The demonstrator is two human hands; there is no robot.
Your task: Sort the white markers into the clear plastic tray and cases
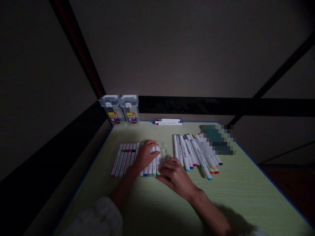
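Note:
A white marker [157,159] with a yellow-green end lies at the right end of a neat row of white markers [123,160] in a clear plastic holder [162,144]. My left hand [147,154] reaches over the row, its thumb and curved fingers on the upper part of that marker. Some of the markers beneath it are hidden. At the near end, my right hand [175,173] closes thumb and fingers around the yellow-green tip. To the right of it spreads a loose pile of white markers [194,150] with coloured ends.
Two clear lidded boxes [129,109] with yellow labels stand at the table's back left. A few markers [169,122] lie along the back edge by the wall. A blurred dark flat object [219,139] is at the right. Blue edging borders the pale green table [236,190].

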